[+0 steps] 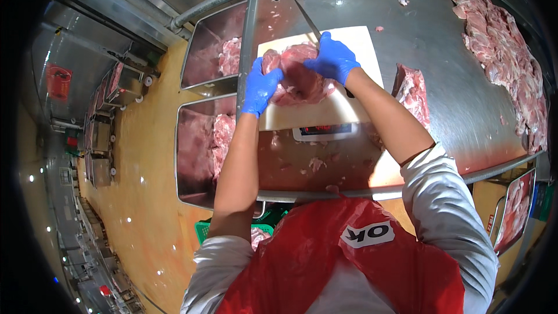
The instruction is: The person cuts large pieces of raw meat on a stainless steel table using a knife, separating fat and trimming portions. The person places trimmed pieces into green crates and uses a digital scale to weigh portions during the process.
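Observation:
A large piece of raw meat (pixel 299 75) rests on a white cutting board (pixel 363 52). My left hand (pixel 261 86), in a blue glove, grips the meat's left side with the thumb over its top. In my blue-gloved right hand (pixel 336 59) is a knife (pixel 308 18), its blade pointing away and to the left past the board's far edge. A dark bit by the right wrist lines up with the blade. The right fingertips also press on the meat's right side. Most of the knife's handle is hidden under the glove.
Spread over the right side of the steel table (pixel 430 29) are many meat pieces (pixel 505 52). Another chunk (pixel 411 90) lies by my right forearm. A scale (pixel 324 131) sits at the board's near edge. Meat-filled steel bins (pixel 197 139) stand left; a green basket (pixel 202 229) is below.

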`<state>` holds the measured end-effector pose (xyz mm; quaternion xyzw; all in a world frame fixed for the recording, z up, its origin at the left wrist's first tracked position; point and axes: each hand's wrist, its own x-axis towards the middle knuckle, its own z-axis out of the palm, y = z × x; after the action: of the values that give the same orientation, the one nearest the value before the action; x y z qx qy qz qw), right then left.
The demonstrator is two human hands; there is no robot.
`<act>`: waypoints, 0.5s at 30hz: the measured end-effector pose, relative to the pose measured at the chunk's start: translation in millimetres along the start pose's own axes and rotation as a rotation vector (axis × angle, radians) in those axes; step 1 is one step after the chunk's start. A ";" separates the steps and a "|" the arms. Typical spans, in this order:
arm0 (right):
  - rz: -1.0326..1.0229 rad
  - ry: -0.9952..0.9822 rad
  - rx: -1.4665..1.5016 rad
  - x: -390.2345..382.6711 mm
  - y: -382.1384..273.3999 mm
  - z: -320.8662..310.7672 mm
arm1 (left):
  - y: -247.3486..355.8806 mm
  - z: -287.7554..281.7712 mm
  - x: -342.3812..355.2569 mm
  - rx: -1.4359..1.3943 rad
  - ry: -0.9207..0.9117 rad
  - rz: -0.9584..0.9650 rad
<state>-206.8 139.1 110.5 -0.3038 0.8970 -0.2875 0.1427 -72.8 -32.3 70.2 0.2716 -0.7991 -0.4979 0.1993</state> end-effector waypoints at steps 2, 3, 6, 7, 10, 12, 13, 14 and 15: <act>-0.009 -0.017 -0.011 -0.2 -0.5 0.6 | -15.9 -7.4 1.5 -0.158 -0.055 -0.094; -0.012 -0.020 -0.015 0.8 0.3 1.1 | -20.2 -12.1 3.4 -0.236 -0.085 -0.136; -0.015 -0.048 -0.003 4.5 3.6 4.0 | -39.0 -21.6 6.9 -0.481 -0.184 -0.117; -0.002 -0.054 -0.008 4.7 4.5 3.9 | -37.3 -22.3 6.3 -0.578 -0.223 -0.112; -0.011 -0.053 -0.040 6.5 -0.9 2.5 | -44.9 -24.4 5.8 -0.658 -0.184 -0.142; -0.049 -0.029 -0.078 11.5 1.5 4.4 | -40.0 -18.7 2.2 -0.469 -0.058 -0.140; -0.082 -0.016 -0.109 11.4 -2.8 2.4 | -38.0 -14.7 0.1 -0.411 -0.036 -0.083; -0.116 -0.003 -0.139 10.5 -7.3 1.1 | -36.0 -12.1 -1.9 -0.353 -0.013 -0.028; -0.144 0.004 -0.175 6.5 -11.0 1.7 | -36.3 -6.4 -7.9 -0.300 0.009 0.020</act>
<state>-206.0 127.2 115.2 -0.3784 0.8948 -0.2183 0.0928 -54.4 -44.6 39.8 0.2331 -0.7175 -0.6086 0.2459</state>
